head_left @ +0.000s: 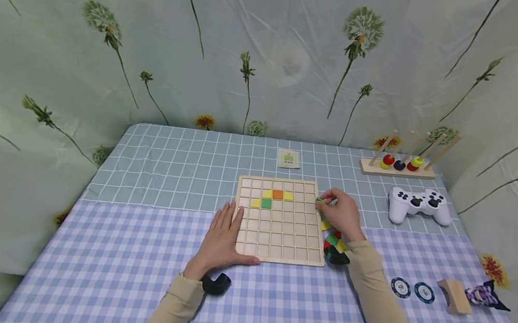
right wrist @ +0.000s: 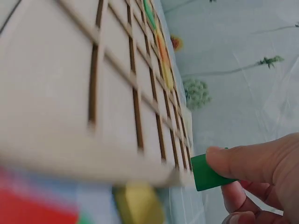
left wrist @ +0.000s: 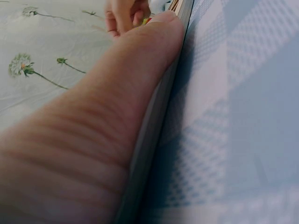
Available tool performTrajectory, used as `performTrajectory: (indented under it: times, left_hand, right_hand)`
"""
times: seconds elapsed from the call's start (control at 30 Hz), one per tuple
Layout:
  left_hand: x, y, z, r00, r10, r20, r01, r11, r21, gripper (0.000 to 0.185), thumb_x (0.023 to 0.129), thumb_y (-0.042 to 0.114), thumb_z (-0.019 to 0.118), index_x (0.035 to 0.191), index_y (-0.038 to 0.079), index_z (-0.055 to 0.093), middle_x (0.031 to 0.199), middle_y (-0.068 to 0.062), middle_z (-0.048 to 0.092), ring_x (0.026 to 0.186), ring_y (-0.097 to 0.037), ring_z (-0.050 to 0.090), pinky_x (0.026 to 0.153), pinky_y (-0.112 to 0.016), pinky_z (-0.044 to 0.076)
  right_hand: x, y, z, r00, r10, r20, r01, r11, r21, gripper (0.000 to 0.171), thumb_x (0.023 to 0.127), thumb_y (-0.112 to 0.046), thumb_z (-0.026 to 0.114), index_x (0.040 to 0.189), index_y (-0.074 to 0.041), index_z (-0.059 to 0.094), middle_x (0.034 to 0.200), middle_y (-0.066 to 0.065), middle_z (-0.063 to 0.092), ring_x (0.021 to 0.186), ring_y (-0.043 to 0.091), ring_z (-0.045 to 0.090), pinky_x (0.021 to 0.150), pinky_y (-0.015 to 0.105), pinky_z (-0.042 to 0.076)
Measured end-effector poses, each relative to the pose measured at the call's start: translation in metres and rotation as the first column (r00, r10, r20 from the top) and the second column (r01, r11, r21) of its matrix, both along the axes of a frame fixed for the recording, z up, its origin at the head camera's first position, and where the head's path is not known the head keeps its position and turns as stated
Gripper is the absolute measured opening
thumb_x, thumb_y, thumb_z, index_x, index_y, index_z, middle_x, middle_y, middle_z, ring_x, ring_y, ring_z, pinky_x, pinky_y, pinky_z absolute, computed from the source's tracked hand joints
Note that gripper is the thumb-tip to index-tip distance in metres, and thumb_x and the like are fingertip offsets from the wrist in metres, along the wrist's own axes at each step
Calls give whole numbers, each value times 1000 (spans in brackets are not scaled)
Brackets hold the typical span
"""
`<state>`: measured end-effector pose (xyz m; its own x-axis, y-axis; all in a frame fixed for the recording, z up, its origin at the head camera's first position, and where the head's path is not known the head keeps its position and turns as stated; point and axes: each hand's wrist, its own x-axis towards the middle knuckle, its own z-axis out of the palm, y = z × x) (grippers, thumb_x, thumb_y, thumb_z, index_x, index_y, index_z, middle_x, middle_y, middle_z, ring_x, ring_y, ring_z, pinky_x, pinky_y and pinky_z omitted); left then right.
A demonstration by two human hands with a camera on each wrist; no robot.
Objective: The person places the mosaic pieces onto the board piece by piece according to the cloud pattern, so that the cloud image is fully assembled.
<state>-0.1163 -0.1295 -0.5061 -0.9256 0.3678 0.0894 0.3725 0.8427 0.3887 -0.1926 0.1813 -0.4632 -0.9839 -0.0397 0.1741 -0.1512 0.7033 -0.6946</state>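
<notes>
Green block [right wrist: 209, 173] sits pinched between the thumb and fingers of the right hand [head_left: 344, 214], just off the right edge of the wooden grid board [head_left: 280, 236], near its top corner. Left hand [head_left: 223, 238] lies flat with straight fingers on the board's lower left corner, thumb along the near edge. On the board, yellow, orange and green tiles [head_left: 273, 198] fill a few upper cells. Below the right hand, a heap of coloured pieces [head_left: 335, 246] lies beside the board on the checked tablecloth [head_left: 110, 251]. Farther right rest a white game controller [head_left: 419, 204], two round chips [head_left: 412, 289] and a peg stand with rings [head_left: 399, 164].
</notes>
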Motion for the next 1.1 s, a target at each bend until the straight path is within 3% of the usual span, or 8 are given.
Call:
performTrajectory:
  times: [0.37,0.67,0.93,1.1]
  left_hand:
    - [0,0,-1,1000,0,-6,0,1000,-8,130,61,82,61,151,1,14,156,-20,3,142,-31,-5,114,-41,-2]
    - [-1,0,0,999,6,34,-5,1000,-31,131,61,84,59,151,3,10,156,-18,-2,142,-28,-9,113,-36,-6]
    - [-1,0,0,1000,7,21,-6,1000,-27,130,61,84,58,151,2,11,156,-18,-1,142,-28,-7,114,-38,-4]
    - [0,0,-1,1000,4,-15,-4,1000,-1,130,61,83,60,151,0,16,156,-20,4,143,-31,-3,114,-42,1]
  right_hand:
    - [-7,-50,1,986,160,48,-157,986,-57,9,84,-16,73,90,-9,74,85,4,66,60,17,48,54,31,40]
    - [-7,-77,0,982,177,73,-175,984,-39,8,85,-16,73,89,-10,77,92,4,68,62,17,47,55,30,39]
    - [-8,-82,-1,987,156,46,-160,982,98,8,86,-18,73,88,-12,77,92,3,70,82,20,63,68,36,49]
    - [-10,-84,-2,987,157,28,-160,975,152,7,85,-18,73,86,-13,77,90,2,70,83,21,64,67,37,50]
